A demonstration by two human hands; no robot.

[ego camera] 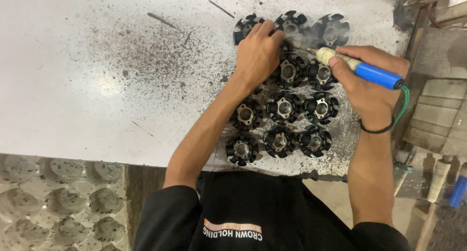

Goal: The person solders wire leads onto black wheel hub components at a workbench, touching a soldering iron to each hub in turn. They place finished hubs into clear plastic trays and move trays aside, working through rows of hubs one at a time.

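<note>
1. soldering iron (360,68) sits in the right hand (372,88), fingers closed around its blue handle like a pen, likely so the tip can be steered finely; a green cord trails off behind the wrist.
2. the tip points toward the left hand (258,54), where a wisp of smoke rises.
3. left hand presses down, fingers curled together on one black round part (288,71), seemingly to keep it from shifting.
4. more black round parts (282,107) lie in rows just below both hands, close enough to reach.
5. white table (97,85) under them is speckled with dark grit, thickest near the hands.
6. a grey moulded tray (58,202) lies well below the left elbow.
</note>
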